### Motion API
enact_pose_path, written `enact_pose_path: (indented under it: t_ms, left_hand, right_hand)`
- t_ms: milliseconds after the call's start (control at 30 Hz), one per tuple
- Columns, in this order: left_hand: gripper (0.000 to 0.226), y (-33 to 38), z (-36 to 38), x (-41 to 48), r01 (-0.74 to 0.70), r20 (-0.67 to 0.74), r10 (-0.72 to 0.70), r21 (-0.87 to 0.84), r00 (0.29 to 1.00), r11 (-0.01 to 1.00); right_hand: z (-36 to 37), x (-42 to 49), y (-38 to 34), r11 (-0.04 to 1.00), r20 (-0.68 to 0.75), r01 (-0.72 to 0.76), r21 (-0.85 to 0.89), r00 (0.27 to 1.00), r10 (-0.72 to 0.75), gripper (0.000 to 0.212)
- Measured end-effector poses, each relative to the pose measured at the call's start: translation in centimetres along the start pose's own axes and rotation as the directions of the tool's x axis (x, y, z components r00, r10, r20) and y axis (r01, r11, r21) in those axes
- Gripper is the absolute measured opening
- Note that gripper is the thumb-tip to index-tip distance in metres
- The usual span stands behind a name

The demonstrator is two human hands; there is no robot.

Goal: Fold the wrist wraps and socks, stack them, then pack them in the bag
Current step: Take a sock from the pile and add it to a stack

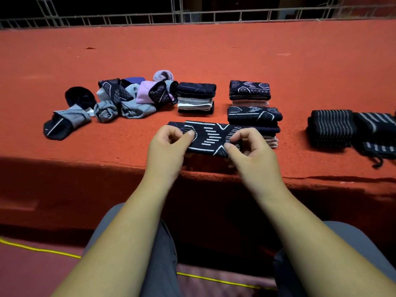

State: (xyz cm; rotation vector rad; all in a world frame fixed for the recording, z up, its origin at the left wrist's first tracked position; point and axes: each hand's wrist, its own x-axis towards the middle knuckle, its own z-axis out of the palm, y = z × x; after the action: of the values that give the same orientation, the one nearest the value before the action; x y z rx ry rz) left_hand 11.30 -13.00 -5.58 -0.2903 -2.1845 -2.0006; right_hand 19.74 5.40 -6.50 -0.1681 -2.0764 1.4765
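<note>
A dark navy sock with white line patterns (209, 137) lies flat near the front edge of the red ledge. My left hand (169, 146) pinches its left part between thumb and fingers. My right hand (248, 148) pinches its right part the same way. Behind the sock stand three stacks of folded socks: one at centre (196, 97), one further right at the back (249, 91), and one just right of my hands (255, 118). A loose pile of unfolded socks (128, 97) in grey, lilac and navy lies to the left. Folded black striped wrist wraps (331, 128) sit at the right.
The red carpeted ledge (214, 52) drops off at its front edge just under my hands. A white metal railing (192, 16) runs along the back. A yellow cord (42, 249) crosses the floor by my grey-trousered knees. No bag is in view.
</note>
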Motion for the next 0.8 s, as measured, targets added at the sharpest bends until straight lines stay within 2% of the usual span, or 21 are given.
enact_pose_path:
  t_ms: [67, 100, 167, 233, 467, 600, 800]
  left_hand:
    - [0.014, 0.3, -0.4, 0.3, -0.054, -0.006, 0.054, -0.024, 0.999, 0.998]
    - [0.014, 0.3, -0.6, 0.5, -0.062, 0.004, 0.063, -0.057, 0.998, 0.996]
    - [0.027, 0.3, -1.2, 1.1, -0.065, 0.023, 0.068, -0.108, 0.997, 0.992]
    - [0.036, 0.2, -1.9, 2.0, -0.059, 0.028, 0.063, -0.128, 0.998, 0.990]
    - [0.039, -1.3, -3.3, 5.5, -0.084, -0.038, 0.085, 0.039, 0.996, 0.996]
    - [0.037, -2.2, -3.5, 7.1, -0.047, -0.081, 0.053, 0.067, 0.995, 0.997]
    - [0.030, -4.0, -3.3, 8.1, -0.056, -0.052, 0.082, 0.392, 0.995, 0.918]
  right_hand:
    - [0.9, 0.4, -0.1, 1.000, 0.007, -0.001, -0.008, 1.000, 0.001, 0.018]
    - [1.2, 0.6, -0.3, 1.000, 0.046, 0.006, -0.006, 0.999, -0.006, 0.026]
    - [1.8, 1.2, -0.5, 0.996, 0.144, 0.065, -0.057, 0.988, -0.056, 0.046]
    - [2.5, 2.2, -0.5, 0.986, 0.191, 0.124, -0.112, 0.976, -0.101, 0.054]
    - [6.3, 5.0, 0.3, 0.966, 0.155, 0.203, -0.158, 0.972, -0.179, 0.053]
    - [8.0, 5.5, 0.9, 0.959, 0.116, 0.210, -0.192, 0.975, -0.190, 0.045]
    - [9.2, 6.4, 1.7, 0.900, 0.123, 0.142, -0.412, 0.987, -0.100, 0.035]
